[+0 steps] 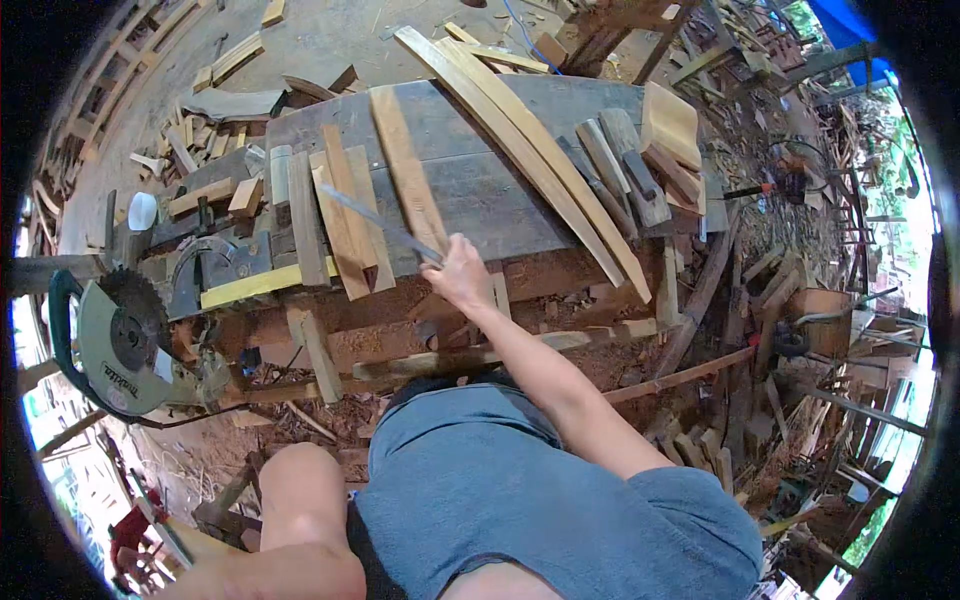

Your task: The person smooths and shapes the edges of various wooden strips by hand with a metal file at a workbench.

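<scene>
**Strip (375,217) gripped by one end, over the counter (480,200)**

Strip: slim, grey, probably metal; runs from the fingers away and to the left. Right hand (462,275): fingers closed on its near end. Expect it to be light, stiff edgewise, perhaps springy on the flat and a little slick. Best hold: the near end, pinched across the flats, clear of any sharp edge.

Slat (404,150): beyond the fingers, its near end hidden behind them; contact cannot be judged. Blocks (345,225): left of the fingers, crossed by the strip's far end; touching or above, unclear. Long boards (533,150): right of and beyond the fingers.

Hard to make out: the gripped end, covered; any markings or teeth, too small. Left hand: outside the view, fingers' state unknown.
</scene>
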A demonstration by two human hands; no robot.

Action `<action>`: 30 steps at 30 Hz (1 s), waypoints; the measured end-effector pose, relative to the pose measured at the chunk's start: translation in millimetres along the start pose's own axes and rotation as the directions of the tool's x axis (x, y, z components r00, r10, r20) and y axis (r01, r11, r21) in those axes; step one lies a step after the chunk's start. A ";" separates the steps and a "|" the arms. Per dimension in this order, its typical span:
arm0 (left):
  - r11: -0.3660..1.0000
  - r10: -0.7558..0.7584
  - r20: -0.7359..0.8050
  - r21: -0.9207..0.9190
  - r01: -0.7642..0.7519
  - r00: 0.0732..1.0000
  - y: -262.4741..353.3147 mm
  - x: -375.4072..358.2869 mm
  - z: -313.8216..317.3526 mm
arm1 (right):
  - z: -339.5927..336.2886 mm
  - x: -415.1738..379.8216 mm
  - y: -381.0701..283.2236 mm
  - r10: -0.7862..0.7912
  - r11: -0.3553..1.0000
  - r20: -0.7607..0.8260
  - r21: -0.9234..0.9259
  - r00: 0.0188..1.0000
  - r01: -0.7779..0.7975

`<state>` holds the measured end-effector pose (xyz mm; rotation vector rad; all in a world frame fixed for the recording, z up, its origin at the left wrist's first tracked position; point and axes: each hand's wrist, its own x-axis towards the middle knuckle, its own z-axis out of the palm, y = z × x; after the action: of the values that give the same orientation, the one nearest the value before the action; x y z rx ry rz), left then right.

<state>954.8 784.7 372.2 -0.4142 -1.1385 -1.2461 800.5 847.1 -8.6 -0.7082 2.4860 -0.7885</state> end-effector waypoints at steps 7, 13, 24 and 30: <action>0.998 -0.004 -0.031 -0.067 0.002 1.000 13.3 -10.9 -5.0 | -3.1 5.1 -6.8 -0.290 0.957 0.009 0.001 0.957 0.290; 0.996 0.001 -0.066 -0.088 -0.007 0.998 15.1 -15.8 -8.9 | -61.5 11.3 70.4 -0.131 0.990 -0.215 -0.070 0.968 0.119; 0.998 0.047 -0.073 -0.039 -0.050 0.996 -28.8 -37.3 41.3 | -185.6 68.5 211.6 -0.005 0.902 -0.393 -0.398 0.919 -0.166; 0.677 -0.646 -0.329 0.169 0.716 0.689 -182.3 -157.6 78.6 | -209.5 94.2 235.4 0.039 0.920 -0.128 -0.383 0.991 -0.086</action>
<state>773.4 868.0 216.1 0.4465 -1.2804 -1.6917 536.2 1042.4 -22.7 -0.7243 2.7942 -0.3192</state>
